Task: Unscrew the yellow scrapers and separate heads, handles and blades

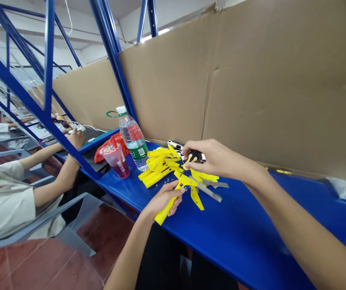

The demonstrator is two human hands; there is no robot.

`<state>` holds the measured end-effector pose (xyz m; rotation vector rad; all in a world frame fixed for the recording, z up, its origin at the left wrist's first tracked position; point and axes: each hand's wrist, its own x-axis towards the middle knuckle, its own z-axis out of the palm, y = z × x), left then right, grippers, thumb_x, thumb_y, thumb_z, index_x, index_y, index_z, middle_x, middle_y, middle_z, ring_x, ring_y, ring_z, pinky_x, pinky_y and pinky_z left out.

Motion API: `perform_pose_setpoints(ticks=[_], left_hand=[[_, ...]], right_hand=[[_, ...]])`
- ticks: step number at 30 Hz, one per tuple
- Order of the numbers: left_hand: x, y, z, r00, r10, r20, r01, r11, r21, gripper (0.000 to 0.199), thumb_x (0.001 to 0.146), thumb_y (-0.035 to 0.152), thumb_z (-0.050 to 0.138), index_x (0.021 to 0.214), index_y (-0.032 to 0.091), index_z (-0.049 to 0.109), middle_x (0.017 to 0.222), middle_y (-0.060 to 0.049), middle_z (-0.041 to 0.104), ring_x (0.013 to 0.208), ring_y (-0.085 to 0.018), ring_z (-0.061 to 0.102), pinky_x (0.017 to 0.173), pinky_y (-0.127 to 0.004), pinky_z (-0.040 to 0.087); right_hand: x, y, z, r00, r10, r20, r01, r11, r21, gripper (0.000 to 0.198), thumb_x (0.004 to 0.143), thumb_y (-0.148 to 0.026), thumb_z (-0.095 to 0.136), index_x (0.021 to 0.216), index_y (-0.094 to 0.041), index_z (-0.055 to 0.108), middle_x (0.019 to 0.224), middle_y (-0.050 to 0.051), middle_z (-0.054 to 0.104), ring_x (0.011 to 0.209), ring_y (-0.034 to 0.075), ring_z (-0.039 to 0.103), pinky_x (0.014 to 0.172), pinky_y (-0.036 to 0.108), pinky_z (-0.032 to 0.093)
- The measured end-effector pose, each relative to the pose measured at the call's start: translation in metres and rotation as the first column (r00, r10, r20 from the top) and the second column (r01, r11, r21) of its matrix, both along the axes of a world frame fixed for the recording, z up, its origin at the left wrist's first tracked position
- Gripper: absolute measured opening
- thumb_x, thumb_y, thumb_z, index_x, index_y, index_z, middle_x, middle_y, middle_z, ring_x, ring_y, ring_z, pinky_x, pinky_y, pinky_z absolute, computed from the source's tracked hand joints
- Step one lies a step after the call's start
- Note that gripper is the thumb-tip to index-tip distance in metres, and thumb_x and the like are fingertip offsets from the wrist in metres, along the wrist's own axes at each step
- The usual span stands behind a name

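Observation:
My left hand (167, 199) is closed around a yellow plastic handle (164, 213), whose wider end points up and away over the table. A flat metal blade (210, 192) shows beside that end; whether it is joined to the handle I cannot tell. My right hand (206, 157) grips a screwdriver (194, 156) with a stubby black-and-yellow grip. Its thin shaft points down toward the yellow handle's upper end, and the tip is too small to make out. Close by lie yellow tubular handles (157, 175) in a pile and flat yellow pieces (197, 199).
Left of the pile stand a large water bottle (133, 139) and a plastic cup of red drink (119, 161), with a red bag (110, 148) behind. A cardboard wall (251, 88) borders the blue table (239, 229). Blue frame posts (112, 40) and a seated co-worker (18, 193) are at left.

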<state>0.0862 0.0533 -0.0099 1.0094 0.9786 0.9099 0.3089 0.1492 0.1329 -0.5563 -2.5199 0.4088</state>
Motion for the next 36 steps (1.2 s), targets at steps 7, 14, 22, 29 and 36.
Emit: perform_pose_setpoints(ticks=[7, 14, 22, 29, 36], left_hand=[[0.013, -0.001, -0.004, 0.999, 0.047, 0.018, -0.047, 0.999, -0.001, 0.052, 0.09, 0.06, 0.087, 0.1, 0.026, 0.048, 0.065, 0.009, 0.055, 0.036, -0.009, 0.045, 0.034, -0.022, 0.035], [0.013, -0.004, -0.002, 0.995, 0.095, -0.016, -0.095, 0.995, 0.006, 0.054, 0.091, 0.064, 0.084, 0.094, 0.026, 0.046, 0.063, 0.01, 0.054, 0.037, -0.009, 0.045, 0.034, -0.022, 0.036], [0.012, -0.006, -0.005, 0.994, 0.109, -0.007, -0.109, 0.993, 0.046, 0.05, 0.092, 0.061, 0.083, 0.096, 0.025, 0.048, 0.063, 0.01, 0.054, 0.037, -0.009, 0.047, 0.034, -0.021, 0.038], [0.01, -0.007, -0.007, 0.994, 0.105, 0.016, -0.105, 0.993, 0.044, 0.052, 0.093, 0.063, 0.083, 0.097, 0.025, 0.047, 0.064, 0.01, 0.054, 0.036, -0.009, 0.047, 0.034, -0.021, 0.037], [0.009, -0.006, -0.008, 0.992, 0.113, 0.049, -0.115, 0.993, 0.035, 0.052, 0.093, 0.062, 0.083, 0.097, 0.025, 0.048, 0.064, 0.01, 0.053, 0.037, -0.009, 0.046, 0.034, -0.022, 0.037]], right_hand=[[0.0, 0.001, -0.002, 1.0, -0.013, 0.016, 0.013, 1.0, -0.016, 0.008, 0.102, -0.027, 0.068, 0.097, -0.021, 0.07, 0.09, 0.003, 0.077, 0.077, 0.018, 0.065, 0.075, 0.031, 0.042], [0.001, 0.004, -0.005, 0.987, -0.112, 0.117, 0.116, 0.993, -0.023, 0.019, 0.104, -0.038, 0.069, 0.107, -0.02, 0.074, 0.088, 0.005, 0.077, 0.072, 0.019, 0.064, 0.072, 0.031, 0.04], [-0.007, 0.001, -0.008, 0.999, -0.032, 0.009, 0.032, 0.999, -0.033, 0.018, 0.108, -0.036, 0.063, 0.118, -0.023, 0.07, 0.106, 0.007, 0.082, 0.086, 0.022, 0.072, 0.079, 0.033, 0.047], [-0.01, 0.002, -0.013, 0.998, 0.022, -0.063, -0.023, 1.0, -0.007, 0.023, 0.1, -0.033, 0.07, 0.121, -0.025, 0.066, 0.12, 0.008, 0.08, 0.097, 0.024, 0.072, 0.086, 0.035, 0.052], [-0.01, 0.006, -0.016, 0.998, -0.065, -0.025, 0.063, 0.996, -0.056, 0.024, 0.099, -0.034, 0.072, 0.12, -0.022, 0.068, 0.108, 0.006, 0.08, 0.087, 0.022, 0.071, 0.08, 0.033, 0.048]])
